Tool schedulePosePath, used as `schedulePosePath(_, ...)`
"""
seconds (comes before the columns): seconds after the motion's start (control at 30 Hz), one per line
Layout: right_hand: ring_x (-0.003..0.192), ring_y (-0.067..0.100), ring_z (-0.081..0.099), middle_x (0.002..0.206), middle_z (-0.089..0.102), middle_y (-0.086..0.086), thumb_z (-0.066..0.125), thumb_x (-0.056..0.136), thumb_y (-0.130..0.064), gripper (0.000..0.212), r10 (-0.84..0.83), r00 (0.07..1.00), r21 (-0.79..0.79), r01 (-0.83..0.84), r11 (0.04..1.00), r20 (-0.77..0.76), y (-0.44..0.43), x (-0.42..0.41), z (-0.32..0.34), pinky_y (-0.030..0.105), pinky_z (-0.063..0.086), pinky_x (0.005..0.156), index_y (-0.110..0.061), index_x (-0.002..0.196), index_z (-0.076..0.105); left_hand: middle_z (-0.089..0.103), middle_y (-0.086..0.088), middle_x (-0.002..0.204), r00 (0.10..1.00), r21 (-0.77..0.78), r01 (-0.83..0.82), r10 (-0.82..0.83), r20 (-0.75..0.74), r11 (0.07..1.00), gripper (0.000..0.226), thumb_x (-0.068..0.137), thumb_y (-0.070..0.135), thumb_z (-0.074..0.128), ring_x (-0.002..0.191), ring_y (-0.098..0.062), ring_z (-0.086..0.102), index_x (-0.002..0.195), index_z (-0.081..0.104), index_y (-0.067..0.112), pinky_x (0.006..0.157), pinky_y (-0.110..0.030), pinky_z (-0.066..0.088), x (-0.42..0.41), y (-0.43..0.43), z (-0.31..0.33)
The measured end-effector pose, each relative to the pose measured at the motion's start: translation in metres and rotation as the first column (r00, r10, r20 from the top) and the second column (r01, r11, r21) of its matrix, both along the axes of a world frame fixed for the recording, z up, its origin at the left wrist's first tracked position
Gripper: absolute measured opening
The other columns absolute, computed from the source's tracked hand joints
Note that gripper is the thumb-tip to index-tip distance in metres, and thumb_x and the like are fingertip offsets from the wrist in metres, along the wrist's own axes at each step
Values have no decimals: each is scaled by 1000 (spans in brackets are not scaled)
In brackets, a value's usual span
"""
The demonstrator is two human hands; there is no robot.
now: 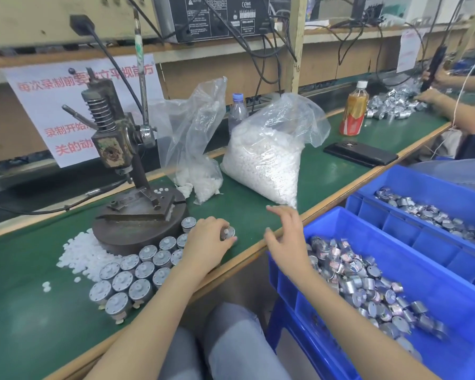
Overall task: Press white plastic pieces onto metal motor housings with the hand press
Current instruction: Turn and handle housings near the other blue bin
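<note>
Tabletop [25, 311]: green mat with a wood edge, carrying all items below except the bins.

Near blue bin [381, 237]: beside the tabletop's right edge, heaped with motor housings lying at all angles.

Far blue bin [422, 179]: behind it, holding a thinner layer of the same housings.

Hand press [113, 149]: lever raised, ram up, fixture apparently empty.

Full bag [263, 160]: clear plastic, packed with white plastic pieces.

Slack bag [195, 149]: just left of it, a small remainder at the bottom.

Standing housings [137, 272]: a cluster against the front of the press base, faces up.

Loose white pieces [80, 256]: a pile at the base's left.

Right hand [285, 237]: fingers spread, holding nothing, hovering over the tabletop edge near the near bin.

Left hand [203, 239]: fingers curled round one motor housing [227, 233], just right of the press base, with a white piece on top.

Step, as judged: one housing handled between press and bin; direction cannot be told. If unpressed, it next needs seating squarely under the ram and the free hand on the lever.
</note>
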State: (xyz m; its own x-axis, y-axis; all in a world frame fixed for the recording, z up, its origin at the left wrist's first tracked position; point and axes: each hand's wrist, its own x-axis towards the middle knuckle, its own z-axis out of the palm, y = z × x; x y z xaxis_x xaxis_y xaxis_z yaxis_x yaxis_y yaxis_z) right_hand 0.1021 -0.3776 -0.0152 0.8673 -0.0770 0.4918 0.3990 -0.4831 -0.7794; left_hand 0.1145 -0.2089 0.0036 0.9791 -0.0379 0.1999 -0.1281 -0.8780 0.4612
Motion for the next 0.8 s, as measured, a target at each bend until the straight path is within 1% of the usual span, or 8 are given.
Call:
schedulePosePath(0.07,126,19,37,130,42,8,56,80,-3,49,172,978,-85,-183,979,-118,22,-4,7,29,31,105,-9,129,49,59,-6,111,997,21,11,-9,-75,1000,38,85,31,62,109,-23,50,120,59,16,92,-35,40,0,3,4)
schedulePosePath(0.13,133,17,29,139,35,8,59,80,-7,61,287,929,-138,-324,936,-233,37,-6,6,28,25,110,-11,138,39,58,-6,117,995,-42,10,-14,-99,999,38,88,31,57,114,-22,50,124,58,19,94,-34,40,-2,8,10)
schedulePosePath(0.27,138,17,19,148,23,4,69,77,-25,84,377,860,-210,-462,862,-344,56,-6,2,32,22,113,-21,147,23,55,0,128,992,91,-121,117,50,988,38,93,34,46,121,-18,46,129,53,24,101,-34,28,-7,28,15)
schedulePosePath(0.4,140,22,8,150,18,3,73,73,-45,93,346,868,-330,-463,823,-356,73,-2,3,35,12,115,-27,147,19,55,2,126,974,25,-200,196,111,979,31,93,26,45,120,-18,45,122,58,23,100,-33,24,-17,51,13)
schedulePosePath(0.5,140,23,6,150,19,2,70,68,-59,96,297,903,-467,-417,780,-311,87,-2,2,43,14,115,-30,146,23,57,-1,118,958,-48,-241,246,149,969,26,94,22,46,113,-20,47,112,63,18,95,-34,27,-29,66,6)
schedulePosePath(0.6,134,21,20,141,32,0,66,70,-60,88,265,943,-603,-331,726,-200,102,-6,-4,39,22,109,-28,143,30,59,-4,110,942,-83,-265,276,191,961,21,92,17,50,105,-23,49,104,66,13,92,-35,32,-37,75,2)
schedulePosePath(0.67,129,21,30,132,42,-1,63,74,-55,79,233,963,-628,-264,732,-134,108,-7,-7,35,26,102,-25,141,35,59,-6,106,946,-114,-255,273,178,960,19,90,13,51,100,-24,49,100,67,11,90,-35,36,-39,77,2)
schedulePosePath(0.8,125,17,34,127,47,-4,59,76,-55,74,219,969,-655,-239,717,-114,110,-5,-8,34,26,98,-26,141,35,59,-6,106,959,-80,-249,258,121,965,20,89,13,51,100,-25,48,101,67,12,89,-36,38,-39,78,3)
